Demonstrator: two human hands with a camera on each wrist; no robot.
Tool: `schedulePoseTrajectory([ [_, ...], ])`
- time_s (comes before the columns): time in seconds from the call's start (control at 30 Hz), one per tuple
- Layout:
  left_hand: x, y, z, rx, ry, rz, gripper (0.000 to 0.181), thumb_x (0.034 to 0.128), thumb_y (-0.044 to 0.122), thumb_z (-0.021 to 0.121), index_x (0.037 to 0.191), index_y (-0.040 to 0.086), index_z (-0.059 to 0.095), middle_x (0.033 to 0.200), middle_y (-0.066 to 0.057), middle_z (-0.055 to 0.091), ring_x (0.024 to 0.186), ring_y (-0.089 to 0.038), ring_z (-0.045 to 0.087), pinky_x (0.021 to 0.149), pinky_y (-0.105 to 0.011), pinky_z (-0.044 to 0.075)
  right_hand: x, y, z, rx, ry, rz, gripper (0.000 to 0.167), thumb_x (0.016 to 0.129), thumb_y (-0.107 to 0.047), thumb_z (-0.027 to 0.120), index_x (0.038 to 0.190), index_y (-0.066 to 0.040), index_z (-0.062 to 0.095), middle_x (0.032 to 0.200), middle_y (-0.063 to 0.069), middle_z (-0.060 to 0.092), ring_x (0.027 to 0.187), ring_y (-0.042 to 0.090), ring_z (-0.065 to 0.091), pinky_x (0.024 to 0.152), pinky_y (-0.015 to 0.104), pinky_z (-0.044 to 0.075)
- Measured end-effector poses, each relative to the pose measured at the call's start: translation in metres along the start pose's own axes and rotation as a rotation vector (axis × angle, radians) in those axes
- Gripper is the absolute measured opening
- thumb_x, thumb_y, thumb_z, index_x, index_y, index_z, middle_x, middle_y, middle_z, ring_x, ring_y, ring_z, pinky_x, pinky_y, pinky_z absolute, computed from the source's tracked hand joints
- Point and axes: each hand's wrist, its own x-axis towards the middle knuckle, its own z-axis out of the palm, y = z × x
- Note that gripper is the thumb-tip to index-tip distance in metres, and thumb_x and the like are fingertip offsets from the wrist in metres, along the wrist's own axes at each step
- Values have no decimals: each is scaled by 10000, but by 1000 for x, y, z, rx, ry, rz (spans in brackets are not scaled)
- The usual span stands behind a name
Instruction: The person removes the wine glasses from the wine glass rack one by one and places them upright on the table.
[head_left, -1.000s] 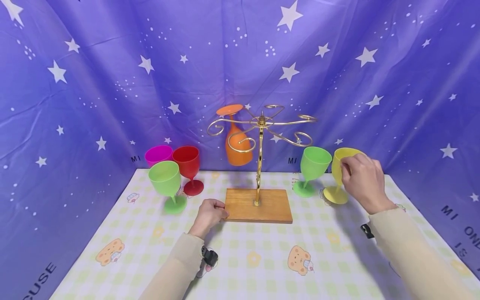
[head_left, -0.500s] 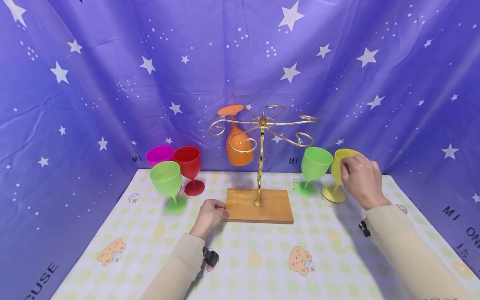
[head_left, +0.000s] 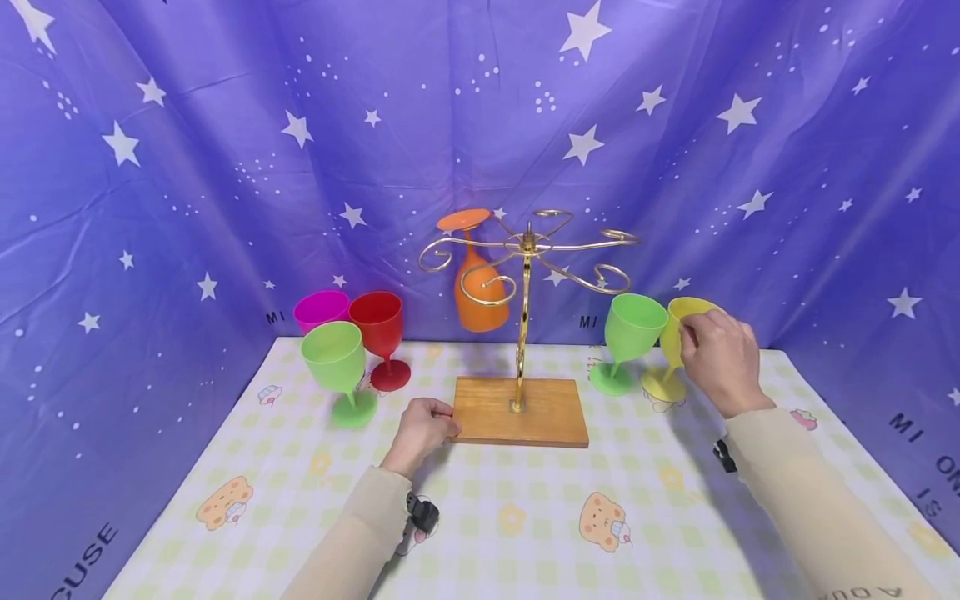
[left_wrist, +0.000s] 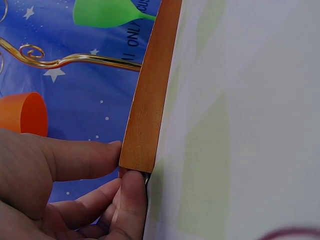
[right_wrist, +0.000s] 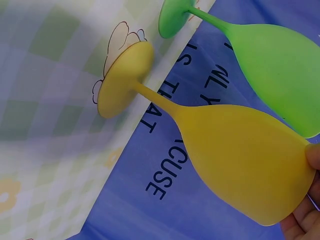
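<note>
My left hand (head_left: 422,433) holds the left corner of the rack's wooden base (head_left: 551,412), thumb on one face and a finger at the end, as the left wrist view shows. From that base rises a gold stem with curled arms (head_left: 528,243). An orange goblet (head_left: 482,300) hangs upside down from one of them. At the right, my right hand (head_left: 722,358) pinches a yellow goblet (right_wrist: 240,155) by its rim. That goblet is upright, its foot at the tabletop; whether it bears weight there I cannot tell. Close on its left stands a green goblet (head_left: 633,329).
Left of the rack stand a magenta goblet (head_left: 321,307), a red goblet (head_left: 377,323) and a light green goblet (head_left: 333,357), grouped closely. A checked cloth (head_left: 517,542) covers the table. Behind and beside it hangs a blue star-printed curtain (head_left: 420,150).
My right hand has shifted the yellow goblet slightly left and back, closer to the green one. The left hand keeps its hold on the base. The whole view has drifted a little.
</note>
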Motion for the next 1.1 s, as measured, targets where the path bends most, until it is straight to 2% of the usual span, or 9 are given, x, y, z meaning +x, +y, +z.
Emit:
schedulePoseTrajectory([
  [0.7, 1, -1, 1, 29, 23, 17, 206, 744, -14, 693, 944, -37, 650, 783, -80, 627, 601, -157, 602, 556, -268, 497, -1, -2, 0, 0, -37, 12, 144, 864, -49, 607, 955, 46, 666, 882, 216, 624, 858, 394, 564, 769, 555, 395],
  [0.9, 1, -1, 2, 27, 23, 17, 205, 740, -18, 694, 941, -36, 656, 784, -80, 631, 600, -149, 608, 561, -269, 505, -4, -3, 1, 34, 30, 13, 226, 853, -75, 615, 1007, 87, 646, 964, 265, 610, 886, 461, 552, 765, 573, 400],
  [1.1, 1, -2, 2, 30, 22, 14, 213, 739, -14, 700, 946, -36, 656, 783, -79, 630, 598, -151, 609, 564, -271, 508, -5, -7, 1, 83, 89, 5, 242, 840, -81, 618, 1015, 85, 641, 986, 261, 586, 896, 451, 523, 753, 560, 393],
])
